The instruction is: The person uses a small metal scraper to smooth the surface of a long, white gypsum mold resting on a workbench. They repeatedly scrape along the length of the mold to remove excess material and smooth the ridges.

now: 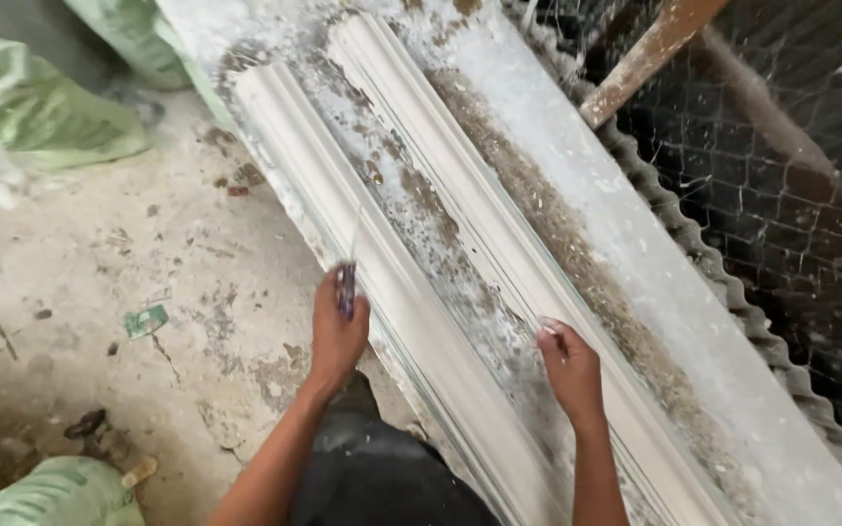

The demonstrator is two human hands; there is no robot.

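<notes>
plaster moulding strips are lying side by side on a long white-dusted workbench (577,166), and everything here is being placed against that bench. the near moulding (343,195) is running along the bench's left edge, the far moulding (460,185) is lying beside it toward the bench's middle, and both long axes are slanting from the upper left down to the lower right, straight past the person. the left hand (338,326) is closing in a fist round a thin blade tool (348,278) with a dark handle, its tip pointing up along the near moulding, right at the bench's left edge. the right hand (569,365) is pressing on the far moulding further down the bench, fingers curled; whether it is gripping anything small cannot be told. the left hand is sitting nearer the near strip, the right nearer the far one. green sacks (46,117) are lying on the concrete floor (148,273) left of the bench, and wire mesh (782,146) is standing to its right
</notes>
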